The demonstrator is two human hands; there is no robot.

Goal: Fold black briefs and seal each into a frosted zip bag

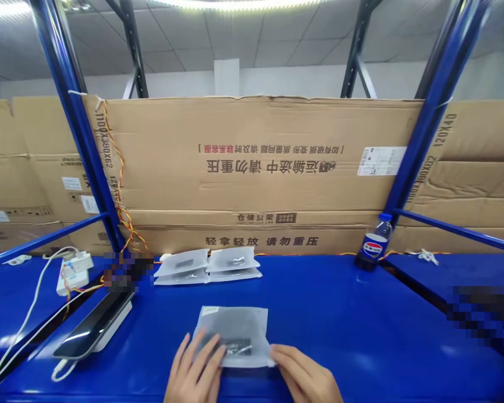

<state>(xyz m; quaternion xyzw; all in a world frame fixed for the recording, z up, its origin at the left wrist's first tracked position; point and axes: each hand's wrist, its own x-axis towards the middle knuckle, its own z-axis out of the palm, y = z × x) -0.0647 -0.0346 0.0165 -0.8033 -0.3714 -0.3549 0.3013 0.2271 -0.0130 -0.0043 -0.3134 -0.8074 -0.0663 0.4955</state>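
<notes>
A frosted plastic bag lies flat on the blue tabletop, close to its front edge. Something small and dark shows through its lower half; its kind cannot be made out. My left hand rests on the bag's lower left part with fingers stretched out and slightly spread. At the bag's lower right corner, my right hand has its thumb and fingers pinched together on the edge. Behind it, several similar frosted bags lie in two overlapping stacks, with dark items inside.
A cola bottle stands at the back right by the blue post. On the left are a dark phone-like device on a white base, a white power strip and loose cables. Cardboard walls off the back of the blue shelf.
</notes>
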